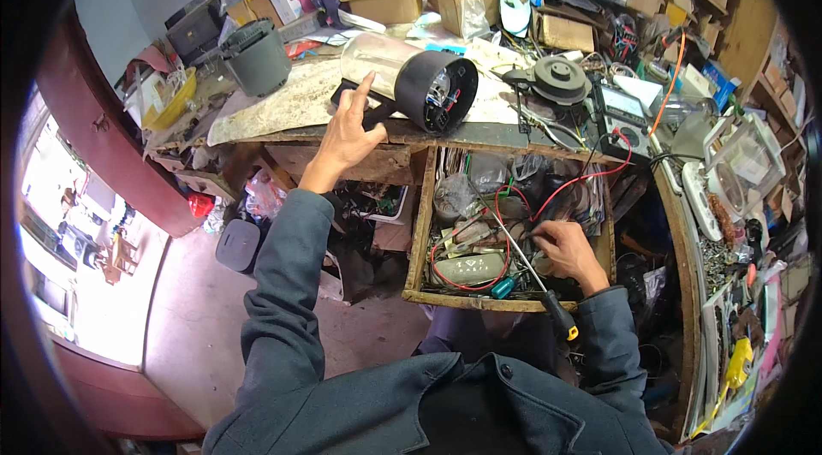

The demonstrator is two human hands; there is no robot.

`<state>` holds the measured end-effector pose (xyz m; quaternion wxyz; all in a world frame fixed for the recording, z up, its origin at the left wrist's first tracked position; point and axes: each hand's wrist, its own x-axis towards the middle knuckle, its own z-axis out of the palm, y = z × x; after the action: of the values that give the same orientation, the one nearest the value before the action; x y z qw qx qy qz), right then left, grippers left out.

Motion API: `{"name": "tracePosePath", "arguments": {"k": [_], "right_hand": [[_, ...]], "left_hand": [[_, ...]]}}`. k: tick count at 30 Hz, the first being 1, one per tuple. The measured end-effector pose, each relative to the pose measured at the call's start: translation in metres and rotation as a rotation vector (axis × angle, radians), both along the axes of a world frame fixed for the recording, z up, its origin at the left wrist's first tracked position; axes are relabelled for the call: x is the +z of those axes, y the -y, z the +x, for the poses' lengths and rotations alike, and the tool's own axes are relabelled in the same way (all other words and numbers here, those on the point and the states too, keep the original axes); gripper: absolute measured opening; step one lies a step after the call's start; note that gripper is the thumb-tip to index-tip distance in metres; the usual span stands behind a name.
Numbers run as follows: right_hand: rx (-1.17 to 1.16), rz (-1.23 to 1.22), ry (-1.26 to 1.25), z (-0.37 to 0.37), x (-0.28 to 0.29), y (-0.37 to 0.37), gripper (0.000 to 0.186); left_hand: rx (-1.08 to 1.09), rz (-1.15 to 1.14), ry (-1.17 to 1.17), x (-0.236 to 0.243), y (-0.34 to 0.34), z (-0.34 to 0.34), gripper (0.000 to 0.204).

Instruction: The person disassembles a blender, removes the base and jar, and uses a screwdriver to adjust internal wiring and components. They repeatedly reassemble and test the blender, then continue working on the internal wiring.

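Observation:
A kettle-like appliance lies on its side on the bench, with a clear cylindrical body (375, 59) and a black base (418, 94) whose open end bares wires and small parts. My left hand (344, 131) is at its black handle (381, 113), index finger stretched along the clear body and thumb apart. My right hand (567, 251) reaches into the open wooden drawer (417, 262), fingers curled together; what they hold, if anything, is hidden. Beside it, a long screwdriver with a black and yellow handle (559, 315) slants over the drawer's front edge. A teal-handled tool (503, 287) lies near that edge.
Red test leads (591, 172) run from a multimeter (623, 140) into the drawer. A round grey lid-like part (561, 78) and a grey pot-shaped container (255, 57) stand on the bench. Cardboard boxes (383, 3) line the back. Clutter crowds the right-hand bench (685, 284).

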<state>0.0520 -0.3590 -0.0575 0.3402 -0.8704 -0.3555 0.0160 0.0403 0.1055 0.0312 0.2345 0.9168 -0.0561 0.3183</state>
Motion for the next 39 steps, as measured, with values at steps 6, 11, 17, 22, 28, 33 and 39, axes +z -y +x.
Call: {"name": "tracePosePath", "arguments": {"k": [6, 11, 17, 22, 28, 33, 39], "right_hand": [[-0.019, 0.379, 0.323, 0.006, 0.084, -0.099, 0.027], [-0.156, 0.608, 0.075, 0.07, 0.112, -0.183, 0.089], [-0.121, 0.653, -0.216, 0.095, 0.139, -0.22, 0.139], [-0.199, 0.558, -0.151, 0.101, 0.132, -0.235, 0.144], [-0.199, 0.579, -0.07, 0.097, 0.128, -0.243, 0.134], [-0.172, 0.565, -0.001, 0.093, 0.127, -0.244, 0.124], [-0.151, 0.545, 0.093, 0.091, 0.129, -0.239, 0.119]], "left_hand": [[0.045, 0.001, -0.028, 0.004, 0.014, 0.02, 0.104], [0.133, 0.125, 0.079, -0.015, 0.012, 0.027, 0.125], [0.401, 0.377, 0.184, -0.028, 0.016, 0.055, 0.103], [0.486, 0.417, 0.245, -0.033, 0.021, 0.065, 0.093], [0.464, 0.446, 0.273, -0.035, 0.015, 0.068, 0.092], [0.398, 0.421, 0.238, -0.031, 0.011, 0.062, 0.095], [0.377, 0.351, 0.183, -0.032, 0.014, 0.063, 0.096]]}}
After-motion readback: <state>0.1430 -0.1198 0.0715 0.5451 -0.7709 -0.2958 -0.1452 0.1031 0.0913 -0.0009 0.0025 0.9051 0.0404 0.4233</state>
